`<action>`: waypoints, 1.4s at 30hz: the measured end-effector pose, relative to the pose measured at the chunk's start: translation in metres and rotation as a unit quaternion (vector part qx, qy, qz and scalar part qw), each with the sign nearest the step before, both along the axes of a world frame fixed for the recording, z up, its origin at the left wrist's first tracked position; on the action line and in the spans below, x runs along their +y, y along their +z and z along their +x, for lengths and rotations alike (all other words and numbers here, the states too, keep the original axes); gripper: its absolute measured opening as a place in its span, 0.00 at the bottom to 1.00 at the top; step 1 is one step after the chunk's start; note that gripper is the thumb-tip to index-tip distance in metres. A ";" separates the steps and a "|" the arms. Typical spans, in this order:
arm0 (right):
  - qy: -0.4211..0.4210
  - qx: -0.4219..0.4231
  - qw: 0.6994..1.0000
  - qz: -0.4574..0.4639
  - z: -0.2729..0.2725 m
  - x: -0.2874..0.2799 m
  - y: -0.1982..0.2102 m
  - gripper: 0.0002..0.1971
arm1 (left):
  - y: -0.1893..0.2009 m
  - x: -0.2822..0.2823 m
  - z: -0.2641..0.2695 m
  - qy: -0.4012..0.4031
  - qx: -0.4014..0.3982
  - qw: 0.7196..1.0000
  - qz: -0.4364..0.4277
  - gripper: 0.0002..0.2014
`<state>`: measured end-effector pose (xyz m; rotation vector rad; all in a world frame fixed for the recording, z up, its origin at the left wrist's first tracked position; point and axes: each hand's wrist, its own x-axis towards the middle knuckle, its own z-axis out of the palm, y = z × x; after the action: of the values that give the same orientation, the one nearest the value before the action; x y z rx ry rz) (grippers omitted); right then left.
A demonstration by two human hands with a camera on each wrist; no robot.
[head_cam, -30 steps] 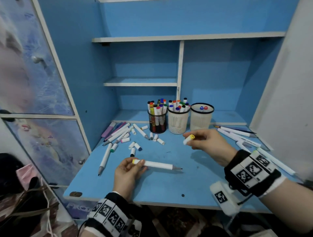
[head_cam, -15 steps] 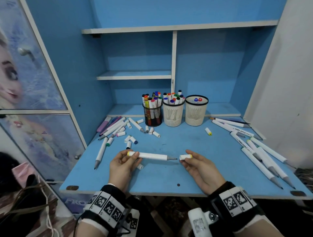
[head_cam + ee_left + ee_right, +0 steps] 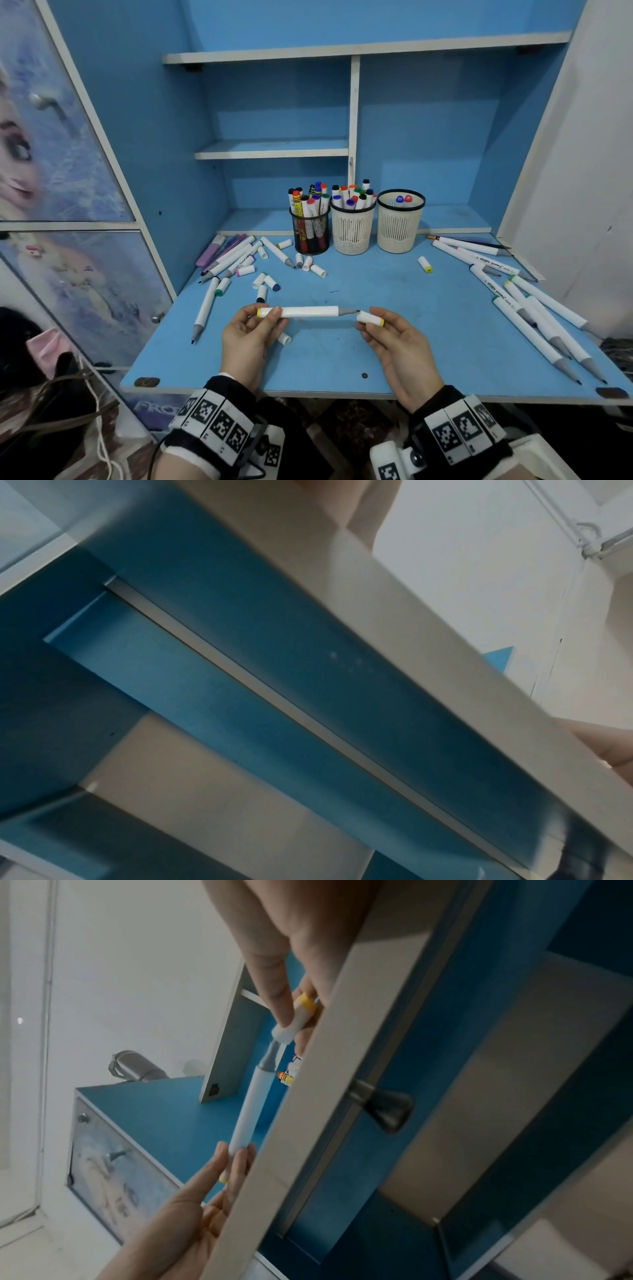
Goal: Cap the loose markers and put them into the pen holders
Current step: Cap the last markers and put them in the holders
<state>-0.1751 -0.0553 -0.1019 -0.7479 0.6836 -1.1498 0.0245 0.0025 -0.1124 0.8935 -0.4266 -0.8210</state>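
Observation:
My left hand (image 3: 263, 317) pinches the yellow-ended left part of a white marker (image 3: 308, 311) held level above the blue desk (image 3: 342, 359). Its grey tip points right and just meets the open mouth of a white cap with a yellow end (image 3: 370, 318), which my right hand (image 3: 373, 320) pinches. The right wrist view shows the cap (image 3: 296, 1016) at the marker (image 3: 251, 1104) tip, with the tip still visible. Three pen holders stand at the back: a black mesh one (image 3: 310, 229), a full cream one (image 3: 352, 228) and a nearly empty cream one (image 3: 399, 226).
Uncapped markers and loose caps (image 3: 263, 274) lie at the back left. Several uncapped markers (image 3: 534, 315) lie on the right side. A lone yellow-ended cap (image 3: 424, 264) sits mid-right and another cap (image 3: 284, 339) lies under my left hand. Shelves rise behind.
My right hand brought the yellow cap from near the holders down toward the marker tip, closing the gap until they meet. The left hand kept the marker level.

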 end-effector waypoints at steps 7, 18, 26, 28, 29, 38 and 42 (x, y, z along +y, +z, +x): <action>-0.016 -0.005 1.000 -0.017 0.001 0.000 -0.002 0.10 | -0.004 0.000 0.001 -0.008 -0.039 0.999 0.006 0.33; 0.002 0.062 0.996 -0.065 0.002 0.006 -0.002 0.15 | -0.002 0.001 -0.001 -0.012 -0.059 0.998 0.008 0.42; -0.009 0.106 0.990 -0.093 0.001 0.007 -0.004 0.12 | 0.000 0.005 -0.006 -0.047 -0.153 0.985 0.059 0.08; -0.014 0.117 0.988 -0.099 0.001 0.008 -0.005 0.11 | 0.001 0.006 -0.006 -0.045 -0.164 0.983 0.062 0.08; -0.015 0.126 0.986 -0.104 0.001 0.008 -0.005 0.10 | 0.001 0.007 -0.006 -0.044 -0.167 0.983 0.061 0.08; 0.033 0.188 0.975 -0.113 0.000 0.008 -0.001 0.09 | 0.008 0.007 -0.007 -0.034 -0.139 0.988 0.051 0.08; 0.133 0.262 0.949 -0.119 0.004 0.006 0.013 0.11 | 0.019 0.010 -0.009 -0.016 -0.099 0.994 0.040 0.16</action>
<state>-0.1712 -0.0491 -0.0890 -1.3371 0.8580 -0.7930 0.0158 0.0121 -0.0931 1.0499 -0.5862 -0.7864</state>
